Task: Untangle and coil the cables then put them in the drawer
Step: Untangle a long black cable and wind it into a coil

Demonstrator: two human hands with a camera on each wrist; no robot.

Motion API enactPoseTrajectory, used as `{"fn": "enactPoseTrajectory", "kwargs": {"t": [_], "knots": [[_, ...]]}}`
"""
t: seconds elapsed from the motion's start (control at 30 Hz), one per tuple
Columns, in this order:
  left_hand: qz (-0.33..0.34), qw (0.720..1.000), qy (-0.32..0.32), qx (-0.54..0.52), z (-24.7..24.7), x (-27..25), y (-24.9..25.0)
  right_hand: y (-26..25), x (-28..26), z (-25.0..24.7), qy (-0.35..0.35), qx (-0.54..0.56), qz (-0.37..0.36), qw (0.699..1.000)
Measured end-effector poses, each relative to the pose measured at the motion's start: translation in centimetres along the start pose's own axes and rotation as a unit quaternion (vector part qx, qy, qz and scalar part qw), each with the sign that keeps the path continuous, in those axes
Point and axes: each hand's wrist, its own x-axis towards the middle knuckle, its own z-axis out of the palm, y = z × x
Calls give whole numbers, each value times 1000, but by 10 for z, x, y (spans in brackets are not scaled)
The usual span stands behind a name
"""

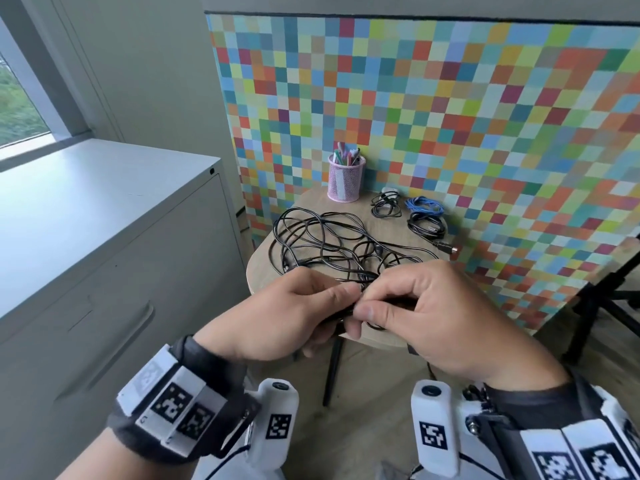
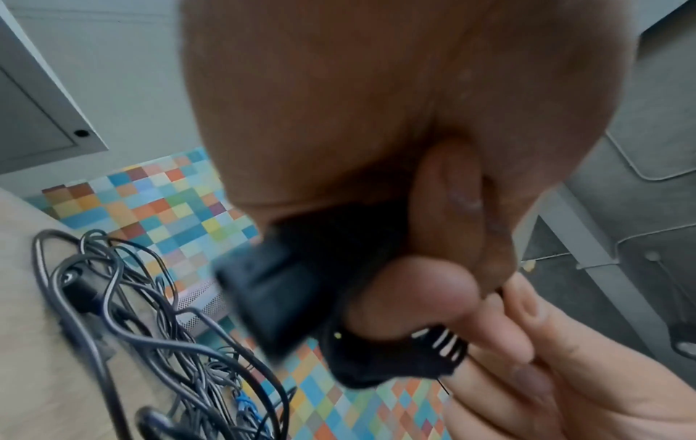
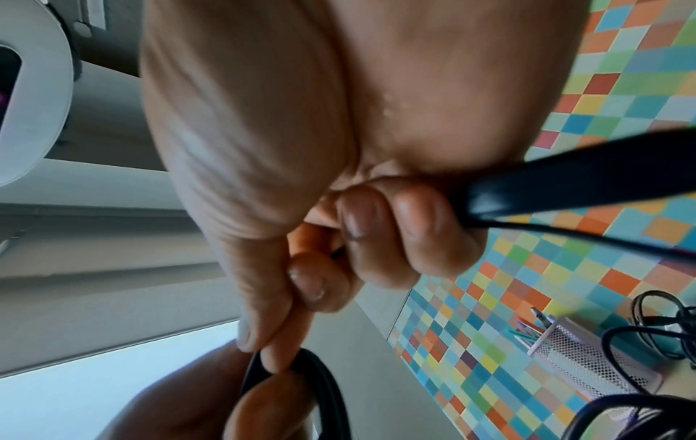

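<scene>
Two bare hands are meeting over the near edge of a small round wooden table (image 1: 304,202). The left hand (image 1: 277,317) is curling its fingers round a black plastic plug block (image 2: 271,297) and squeezing a thin black cable (image 1: 349,311) between thumb and finger. The right hand (image 1: 440,317) is pinching the same thin black cable right beside the left fingertips, so the two hands are touching. In the right wrist view, the right thumb and first finger are nipping a loop of this cable (image 3: 324,384), and a thick dark strip is crossing just under the curled fingers; I cannot tell what that strip is. Just past both hands, a big messy pile of long black cables (image 1: 329,244) is lying spread over the table top, and the held cable is running into it. Farther past the right hand, a small coiled black cable (image 1: 386,206) is sitting, and beside it a blue coiled cable (image 1: 424,204) is lying on top of another black coiled cable (image 1: 427,226). Beyond the left hand, a pink mesh cup full of pens (image 1: 346,180) is standing at the far edge of the table, against a wall of many small coloured squares (image 1: 450,116). Off to the left of the left hand, a tall grey metal cabinet with drawers (image 1: 114,306) is standing, and its drawers are closed.
</scene>
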Motion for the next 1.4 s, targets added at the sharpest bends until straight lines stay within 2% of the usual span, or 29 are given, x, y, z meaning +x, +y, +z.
{"fn": "enactPoseTrajectory", "kwargs": {"t": [0.07,0.17,0.33,0.47,0.6,0.7,0.77,0.9,1.07,1.17,1.23,1.3,1.4], "knots": [[-8,1000,-12,3,-3,0,-1,2,2,0,18,6,-6,1000],[9,998,-22,-57,-5,-2,-3,6,5,-1,34,46,-9,998],[36,979,20,-198,-4,-6,-1,8,7,7,-18,118,-10,993],[36,969,25,-242,1,-8,-1,6,8,8,-44,127,5,991],[59,960,75,-264,11,-4,1,10,9,12,-45,211,11,976],[91,956,152,-233,13,0,-2,17,10,16,-30,244,10,969],[109,964,188,-152,12,0,-5,20,10,19,-2,229,-2,973],[134,972,194,6,10,-8,-5,23,9,23,36,208,-10,977],[147,959,197,139,10,-11,-3,28,7,20,37,232,11,972],[158,942,205,213,9,-11,-5,31,7,18,28,234,13,972],[160,936,220,222,9,-10,-6,33,7,16,15,239,10,971],[161,946,209,186,10,-9,-7,34,6,11,9,267,8,964],[150,975,163,24,14,-9,-10,34,6,-1,46,304,-17,951]]}}
